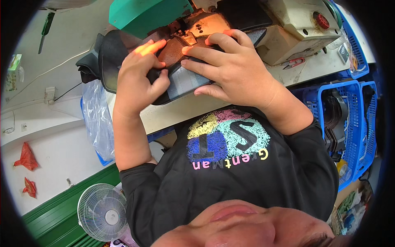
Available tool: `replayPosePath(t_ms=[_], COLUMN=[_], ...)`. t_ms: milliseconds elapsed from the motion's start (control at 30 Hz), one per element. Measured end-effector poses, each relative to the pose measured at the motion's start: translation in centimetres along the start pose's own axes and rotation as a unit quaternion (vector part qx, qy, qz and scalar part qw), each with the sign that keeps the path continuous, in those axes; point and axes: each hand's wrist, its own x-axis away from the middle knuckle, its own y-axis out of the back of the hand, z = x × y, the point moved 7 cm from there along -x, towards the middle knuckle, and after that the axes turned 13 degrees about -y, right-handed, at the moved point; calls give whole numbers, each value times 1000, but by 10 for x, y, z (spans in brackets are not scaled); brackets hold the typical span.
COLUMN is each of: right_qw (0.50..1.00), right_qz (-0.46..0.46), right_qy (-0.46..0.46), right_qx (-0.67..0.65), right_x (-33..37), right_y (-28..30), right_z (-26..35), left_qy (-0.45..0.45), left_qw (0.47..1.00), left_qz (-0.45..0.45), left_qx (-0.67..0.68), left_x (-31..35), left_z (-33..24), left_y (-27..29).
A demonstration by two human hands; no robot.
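Note:
A dark, leather-like workpiece with a lighter grey band (187, 82) lies under the lit needle area of what looks like a sewing machine (205, 22). My left hand (140, 78) is at its left part, thumb and fingers closed on its near edge. My right hand (234, 68) rests over the right part with its fingers spread, the fingertips close to the presser foot (188, 39). The black bulk of the piece extends left past my left hand. My hands hide some of its surface, and its exact kind cannot be made out.
A green machine cover (148, 16) stands above the work. Red-handled snips (294, 63) lie on the table at right. Blue baskets (349, 127) with dark pieces stand at lower right. A clear plastic bag (98, 119) hangs at left, above a white fan (103, 212).

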Motion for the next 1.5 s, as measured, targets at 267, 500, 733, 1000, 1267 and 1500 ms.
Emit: replayPosePath(t_ms=[267, 500, 733, 1000, 1267, 1500], right_qw=[1000, 1000, 1000, 999, 999, 999], right_qz=[3, 9, 9, 8, 17, 13], right_qy=[-3, -1, -1, 13, 20, 16], right_qx=[4, 17, 24, 36, 37, 42], right_x=[0, -1, -1, -3, -2, -4], right_y=[-1, -1, -2, 5, 3, 4], right_z=[-2, 0, -1, 2, 5, 6], left_qy=[180, 138, 46, 63, 101, 70], left_qw=[980, 984, 996, 995, 953, 958], left_qz=[57, 9, -19, 82, 58, 49], left_qx=[63, 110, 72, -9, -281, -274], left_x=[-1, -3, 33, 31, 22, 0], left_z=[62, 122, 77, -55, -64, -48], left_y=[-8, -9, 20, 7, -13, -11])
